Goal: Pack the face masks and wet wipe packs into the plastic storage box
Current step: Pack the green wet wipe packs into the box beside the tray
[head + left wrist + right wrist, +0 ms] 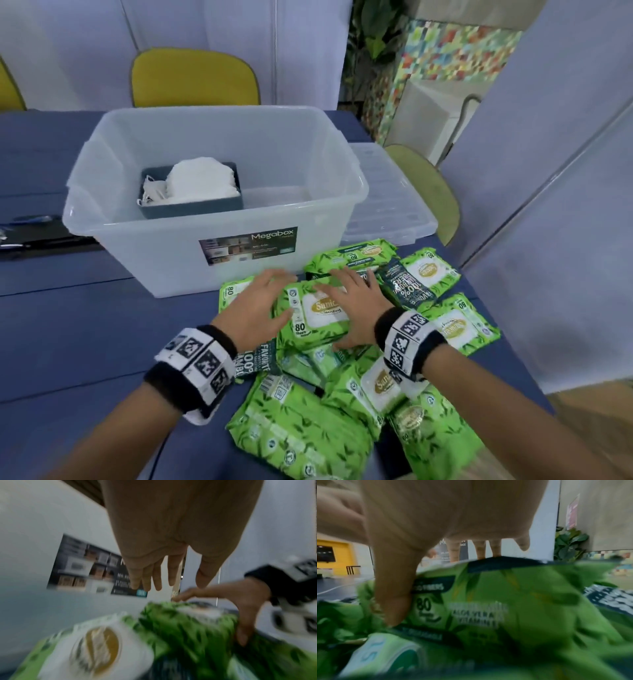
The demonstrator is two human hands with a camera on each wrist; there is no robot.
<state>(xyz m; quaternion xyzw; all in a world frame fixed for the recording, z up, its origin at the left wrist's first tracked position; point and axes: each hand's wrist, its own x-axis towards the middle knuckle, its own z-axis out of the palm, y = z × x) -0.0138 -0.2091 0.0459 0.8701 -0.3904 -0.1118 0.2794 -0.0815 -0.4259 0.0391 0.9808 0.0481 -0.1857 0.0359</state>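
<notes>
Both hands are on the same wipe pack [313,313], the top one of the green pile [342,394]. Left hand [255,308] has straight, spread fingers laid on its left end. Right hand [356,308] clamps the right end, fingers over the top and thumb [393,599] down the near side. The pile sits on the blue surface [85,325], just near of the clear box [219,212]. Inside the box, far left, a grey tray [191,207] holds white masks [202,183]. The lid [390,198] lies right of the box.
</notes>
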